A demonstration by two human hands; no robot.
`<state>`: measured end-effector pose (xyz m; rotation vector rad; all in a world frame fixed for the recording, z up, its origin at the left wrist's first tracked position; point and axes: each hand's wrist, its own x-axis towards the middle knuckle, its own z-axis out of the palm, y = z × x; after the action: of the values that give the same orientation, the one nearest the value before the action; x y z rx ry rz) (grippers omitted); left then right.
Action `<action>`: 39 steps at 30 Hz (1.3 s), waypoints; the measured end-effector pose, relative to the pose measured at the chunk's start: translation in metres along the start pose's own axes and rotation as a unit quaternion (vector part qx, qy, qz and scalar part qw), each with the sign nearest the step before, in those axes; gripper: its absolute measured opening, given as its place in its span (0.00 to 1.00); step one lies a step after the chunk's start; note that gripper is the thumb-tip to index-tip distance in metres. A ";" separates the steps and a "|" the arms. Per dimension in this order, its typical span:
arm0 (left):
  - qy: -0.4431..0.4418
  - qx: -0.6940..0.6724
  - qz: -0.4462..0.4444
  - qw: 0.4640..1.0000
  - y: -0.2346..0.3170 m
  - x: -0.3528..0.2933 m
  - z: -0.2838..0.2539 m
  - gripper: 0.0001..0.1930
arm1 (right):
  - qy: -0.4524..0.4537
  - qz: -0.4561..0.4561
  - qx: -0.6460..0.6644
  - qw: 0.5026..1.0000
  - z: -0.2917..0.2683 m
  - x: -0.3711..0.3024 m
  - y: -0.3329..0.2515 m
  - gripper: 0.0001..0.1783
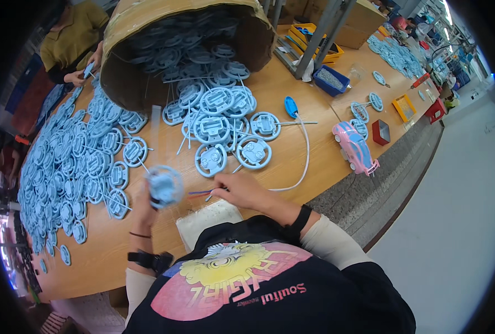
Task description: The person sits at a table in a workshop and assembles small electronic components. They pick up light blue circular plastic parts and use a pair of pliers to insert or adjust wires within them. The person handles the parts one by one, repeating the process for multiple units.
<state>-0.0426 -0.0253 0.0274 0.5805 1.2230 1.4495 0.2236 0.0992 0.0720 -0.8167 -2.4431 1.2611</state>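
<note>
My left hand is closed on a light-blue toy steering wheel, both smeared by motion. To its right, the fingers of my right hand pinch thin red and blue wire-like pieces that point toward the wheel. Their exact kind is hard to make out. A white cord runs from a blue oval handpiece down to my right wrist, where it passes out of sight. Just beyond my hands lie several more toy steering wheels, some face up, some showing their hollow backs.
A large tipped-over round container spills wheels onto the wooden table; a big heap covers the left side. A pink toy car, a blue bin and a red box stand right. Across the table, another person handles a wheel.
</note>
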 end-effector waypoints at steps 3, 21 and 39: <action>0.132 -0.295 0.119 0.939 0.050 0.027 -0.029 0.26 | 0.073 0.050 0.028 0.996 -0.016 -0.001 0.016 0.13; 0.015 0.588 0.054 0.807 -0.024 0.074 0.117 0.30 | 0.072 0.087 -0.118 0.987 -0.007 0.009 0.036 0.13; 0.039 -0.092 -0.027 0.995 0.040 -0.049 0.088 0.13 | 0.020 -0.083 -0.027 0.996 -0.023 -0.004 -0.040 0.11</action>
<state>0.0302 -0.0331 0.1069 0.3670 1.1413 1.5321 0.2239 0.0936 0.1179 -0.6302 -2.4654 1.1141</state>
